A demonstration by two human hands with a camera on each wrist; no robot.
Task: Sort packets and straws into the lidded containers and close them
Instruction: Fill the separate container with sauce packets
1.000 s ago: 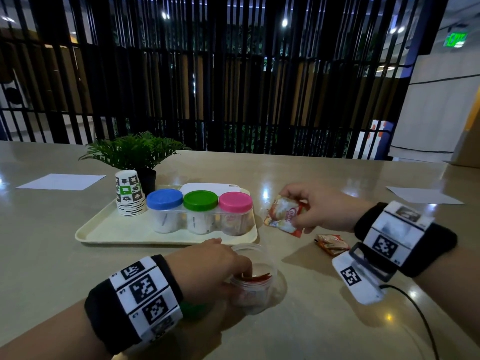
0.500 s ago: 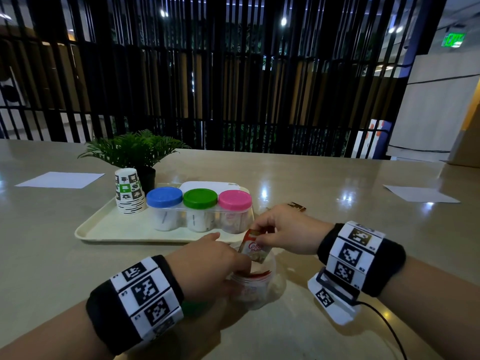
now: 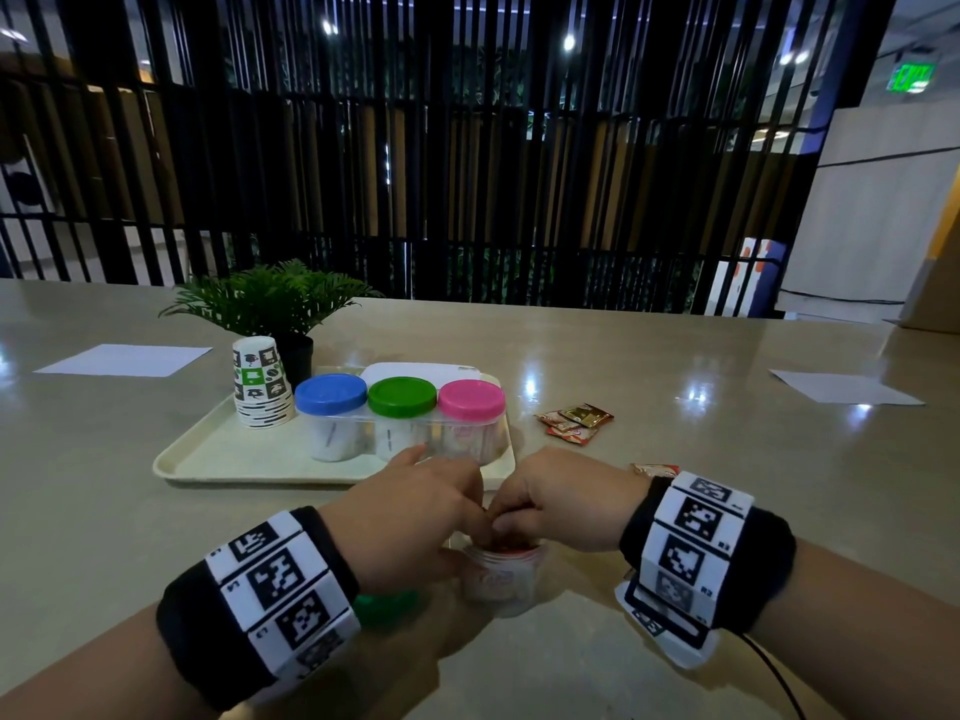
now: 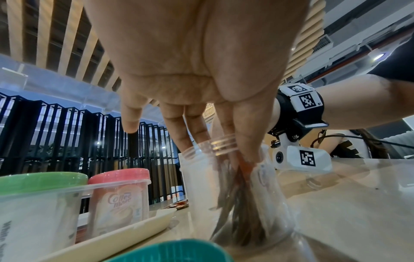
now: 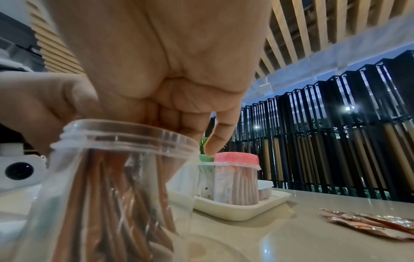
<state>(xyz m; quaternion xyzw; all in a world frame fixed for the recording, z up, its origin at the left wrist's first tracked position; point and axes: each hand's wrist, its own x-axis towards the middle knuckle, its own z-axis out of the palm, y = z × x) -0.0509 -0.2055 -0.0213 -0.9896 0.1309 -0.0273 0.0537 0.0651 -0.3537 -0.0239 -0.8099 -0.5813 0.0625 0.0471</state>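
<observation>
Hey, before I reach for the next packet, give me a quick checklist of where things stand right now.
1. Open jar upright on the table: ok.
2. Packets seated below the jar rim: cannot tell; right hand and left hand cover the mouth.
3. Right hand free to reach: cannot tell; its fingers are curled at the mouth.
4. Loose packets within view, beside the tray: ok.
5. Jar's lid at hand: ok, a green lid lies under the left wrist.
6. Jar closed: not ok.

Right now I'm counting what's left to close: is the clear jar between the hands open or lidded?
Open. The clear jar shows a bare threaded rim, packets stand inside, and a green lid lies on the table beside it.
</observation>
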